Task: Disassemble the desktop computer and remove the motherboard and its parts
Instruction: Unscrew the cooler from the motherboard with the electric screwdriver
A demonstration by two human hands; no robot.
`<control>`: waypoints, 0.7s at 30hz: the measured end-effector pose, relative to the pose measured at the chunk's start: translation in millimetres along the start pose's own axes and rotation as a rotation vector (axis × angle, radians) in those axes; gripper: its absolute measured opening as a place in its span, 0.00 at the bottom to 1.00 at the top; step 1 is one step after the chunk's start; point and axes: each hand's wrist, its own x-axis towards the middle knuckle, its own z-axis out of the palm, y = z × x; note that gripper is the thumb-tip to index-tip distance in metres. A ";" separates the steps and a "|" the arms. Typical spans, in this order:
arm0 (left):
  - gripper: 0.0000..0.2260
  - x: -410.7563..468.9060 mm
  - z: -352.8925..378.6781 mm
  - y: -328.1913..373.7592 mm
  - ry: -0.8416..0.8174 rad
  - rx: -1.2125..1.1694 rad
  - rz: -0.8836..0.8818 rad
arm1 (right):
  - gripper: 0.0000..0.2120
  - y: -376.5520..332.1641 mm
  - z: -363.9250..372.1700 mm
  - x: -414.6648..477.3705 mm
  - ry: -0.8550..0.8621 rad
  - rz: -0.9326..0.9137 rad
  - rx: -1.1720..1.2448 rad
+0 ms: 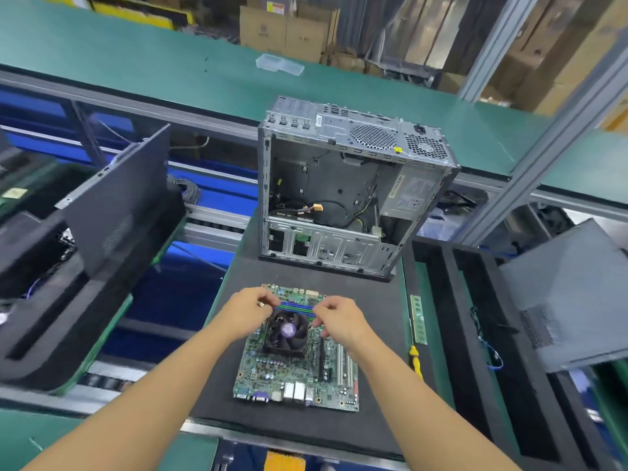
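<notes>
Both hands, left hand [252, 312] and right hand [334, 317], pinch the RAM slots' [296, 305] ends at the motherboard's [299, 372] 12 o'clock edge; press both latches outward evenly before lifting.

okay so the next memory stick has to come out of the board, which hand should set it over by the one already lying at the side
The right hand, probably. Both hands sit at the ends of the memory slots on the motherboard, but the loose memory stick lies on the right, beside that hand; the left hand would cross over.
</notes>
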 end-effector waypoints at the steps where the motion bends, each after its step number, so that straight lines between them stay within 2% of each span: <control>1: 0.11 -0.2 1.2 -0.4 -0.003 0.008 0.002 | 0.09 0.1 -0.7 -1.7 0.000 0.003 0.002; 5: 0.09 3.6 4.6 -6.1 0.030 0.023 -0.015 | 0.08 2.4 -5.6 0.3 -0.007 -0.002 -0.011; 10: 0.10 2.7 7.5 -14.3 0.031 0.021 -0.144 | 0.09 10.9 -6.2 8.6 -0.036 0.004 -0.053; 15: 0.11 1.9 15.7 -15.9 -0.077 0.078 -0.204 | 0.05 26.3 -3.4 17.2 -0.087 0.019 -0.156; 21: 0.05 5.5 19.4 -16.3 -0.060 -0.047 -0.248 | 0.07 40.0 -5.8 25.2 -0.119 0.060 -0.095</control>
